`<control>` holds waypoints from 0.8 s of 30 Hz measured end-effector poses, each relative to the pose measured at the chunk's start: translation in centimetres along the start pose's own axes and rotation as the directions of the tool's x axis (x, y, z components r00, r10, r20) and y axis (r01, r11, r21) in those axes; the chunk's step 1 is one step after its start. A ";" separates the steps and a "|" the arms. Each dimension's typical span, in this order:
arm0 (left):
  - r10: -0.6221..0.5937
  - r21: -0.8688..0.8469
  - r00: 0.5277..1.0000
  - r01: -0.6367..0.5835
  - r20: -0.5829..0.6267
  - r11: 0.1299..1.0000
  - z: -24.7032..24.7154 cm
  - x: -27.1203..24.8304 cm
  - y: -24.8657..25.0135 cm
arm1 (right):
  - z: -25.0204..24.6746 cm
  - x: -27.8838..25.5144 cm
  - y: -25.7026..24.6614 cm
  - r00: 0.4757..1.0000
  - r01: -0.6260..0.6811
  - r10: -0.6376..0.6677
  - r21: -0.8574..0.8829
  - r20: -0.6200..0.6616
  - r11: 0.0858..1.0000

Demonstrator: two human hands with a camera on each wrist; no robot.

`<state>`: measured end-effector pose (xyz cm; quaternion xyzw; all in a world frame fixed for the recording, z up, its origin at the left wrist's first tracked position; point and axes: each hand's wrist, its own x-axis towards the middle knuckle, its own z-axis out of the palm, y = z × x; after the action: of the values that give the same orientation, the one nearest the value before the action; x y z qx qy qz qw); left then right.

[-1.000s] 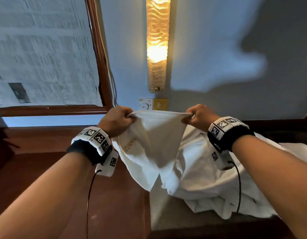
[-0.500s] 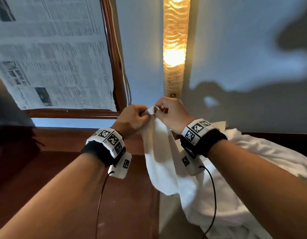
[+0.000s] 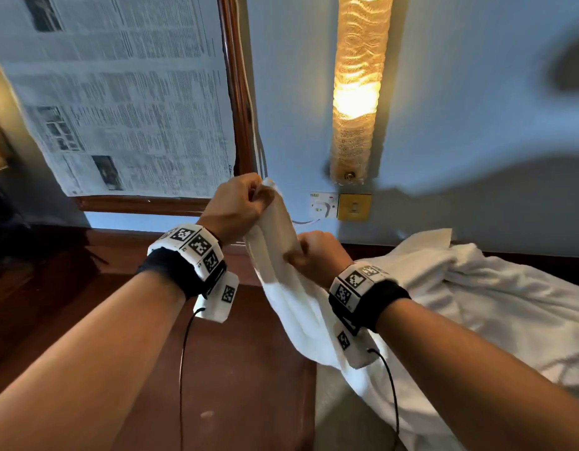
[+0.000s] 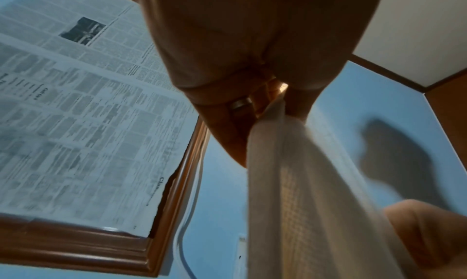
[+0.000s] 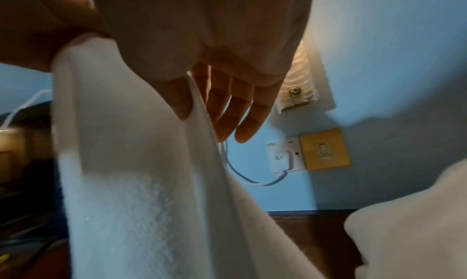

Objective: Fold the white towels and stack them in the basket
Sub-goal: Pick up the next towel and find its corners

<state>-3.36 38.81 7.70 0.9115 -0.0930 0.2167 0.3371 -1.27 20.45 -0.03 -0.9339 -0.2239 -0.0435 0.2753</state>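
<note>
- White towel (image 3: 283,265) hangs lengthwise, doubled, above the edge where the brown tabletop (image 3: 236,369) ends; its lower end trails into the towel pile (image 3: 477,288).
- Left hand (image 3: 234,208): grip pinched on the towel's top corners, up by the wall.
- Right hand (image 3: 317,257): lower on the towel, thumb and forefinger pinching its side edge, other fingers (image 5: 237,111) loose.
- Left of the towel: bare tabletop.

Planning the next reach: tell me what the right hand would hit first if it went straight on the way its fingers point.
Probably the blue wall, near the white socket and yellow switch plate. The right hand pinches the towel; its free fingers point that way. Depth is unclear.
</note>
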 end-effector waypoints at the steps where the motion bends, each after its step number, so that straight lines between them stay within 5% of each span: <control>1: 0.005 -0.003 1.000 -0.005 0.008 1.000 -0.5 -0.2 -0.2 | 0.2 0.0 0.1 0.999 -0.039 0.039 -0.039 -0.007 0.998; 11: -0.028 -0.254 1.000 0.027 0.000 0.967 -9.3 -2.8 -7.2 | 1.1 -5.1 2.2 0.943 -0.332 0.317 -0.276 -0.099 0.902; 16: -0.083 -0.417 0.996 0.058 -0.043 0.907 -13.5 -4.5 -11.5 | -1.4 -11.3 4.0 0.779 -0.591 0.524 -0.125 -0.345 0.797; 19: 0.012 -0.495 1.000 -0.022 -0.022 0.869 -12.7 -5.4 -10.6 | -2.1 -10.0 -0.5 0.705 -0.507 0.444 0.044 -0.553 0.861; 24: 0.230 -0.641 0.973 -0.165 0.019 0.750 -9.2 -5.5 -5.4 | -3.6 -5.7 -10.2 0.749 -0.146 0.091 -0.029 -0.656 0.989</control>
<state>-9.57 49.03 8.29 0.7383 -0.2727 0.1626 0.5951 -10.78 23.89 6.94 -0.8823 -0.0523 -0.3575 0.3016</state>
